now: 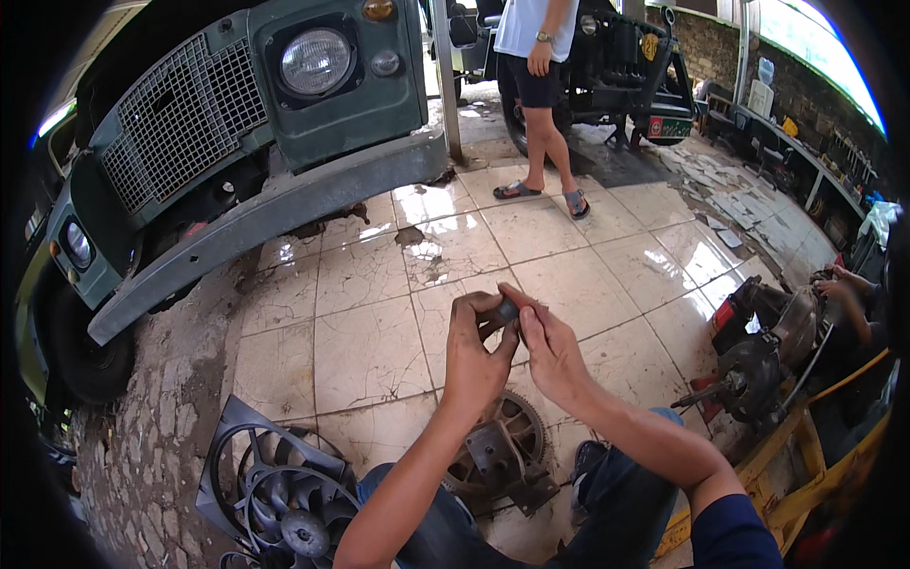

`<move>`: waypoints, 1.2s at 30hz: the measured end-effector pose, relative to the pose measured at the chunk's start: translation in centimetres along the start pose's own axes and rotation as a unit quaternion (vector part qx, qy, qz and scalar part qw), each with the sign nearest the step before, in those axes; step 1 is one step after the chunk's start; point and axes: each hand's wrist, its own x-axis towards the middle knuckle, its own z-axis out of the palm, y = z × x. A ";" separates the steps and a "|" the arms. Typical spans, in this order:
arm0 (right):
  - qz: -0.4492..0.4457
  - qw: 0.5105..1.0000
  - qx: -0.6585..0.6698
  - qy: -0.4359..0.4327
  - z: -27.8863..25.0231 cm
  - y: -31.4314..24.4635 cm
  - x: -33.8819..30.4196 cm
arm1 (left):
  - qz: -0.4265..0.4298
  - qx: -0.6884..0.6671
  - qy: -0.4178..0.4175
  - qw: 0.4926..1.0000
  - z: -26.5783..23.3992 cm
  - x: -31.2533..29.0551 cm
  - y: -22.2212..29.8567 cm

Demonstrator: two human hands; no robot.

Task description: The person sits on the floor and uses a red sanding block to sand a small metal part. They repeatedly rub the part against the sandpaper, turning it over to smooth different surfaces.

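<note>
Both of my hands meet above the tiled floor, around a small dark rounded part. My left hand is closed, gripping this part between thumb and curled fingers. Against its far right side, my right hand pinches a reddish-brown flat piece, whose kind I cannot make out. Fingers hide most of both things. Below my hands, between my knees, a large toothed gear stands against a greasy metal housing on the floor.
A black radiator fan in its shroud lies at lower left. A green vehicle with a grey bumper stands ahead. A person in sandals stands beyond. At right, another person's hands touch a greasy mechanical assembly beside a yellow frame.
</note>
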 end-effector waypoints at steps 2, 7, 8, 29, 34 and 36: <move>-0.073 0.997 -0.026 -0.003 0.5 -1.1 0.9 | -0.059 -0.075 0.010 0.995 -0.8 0.6 1.0; -0.167 0.986 -0.017 0.005 0.8 0.8 1.6 | -0.094 -0.114 0.035 0.988 -1.2 1.0 2.1; -0.128 0.992 0.016 0.009 1.1 1.6 1.3 | -0.098 -0.100 0.030 0.990 -1.1 0.6 1.3; 0.165 0.931 0.324 0.026 0.0 2.1 2.0 | 0.049 0.142 -0.017 0.989 0.5 0.6 -1.7; 0.207 0.934 0.292 0.005 -0.4 1.4 1.6 | 0.075 0.172 0.005 0.982 0.3 1.0 -2.3; 0.176 0.940 0.290 0.020 -0.3 1.1 1.4 | 0.077 0.199 0.016 0.977 -0.2 1.1 -3.0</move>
